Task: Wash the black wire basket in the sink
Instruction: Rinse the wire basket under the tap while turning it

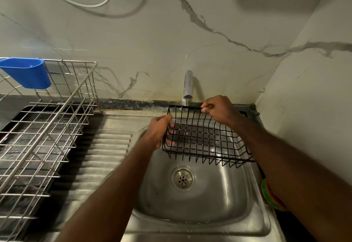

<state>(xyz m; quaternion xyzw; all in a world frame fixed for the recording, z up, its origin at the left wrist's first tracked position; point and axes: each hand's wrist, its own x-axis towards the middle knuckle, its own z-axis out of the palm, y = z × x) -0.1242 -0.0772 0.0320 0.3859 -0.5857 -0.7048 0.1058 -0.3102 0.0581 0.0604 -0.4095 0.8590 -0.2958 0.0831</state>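
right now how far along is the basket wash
Done: the black wire basket is up over the sink, under the tap. In hand: the left hand grips its left end, the right hand its far rim. Left: I can't make out running water or suds, so washing and rinsing look still ahead.

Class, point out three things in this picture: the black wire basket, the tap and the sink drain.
black wire basket point(207, 137), head view, wire floor.
tap point(188, 85), head view, chrome spout.
sink drain point(183, 178), head view, strainer centre.
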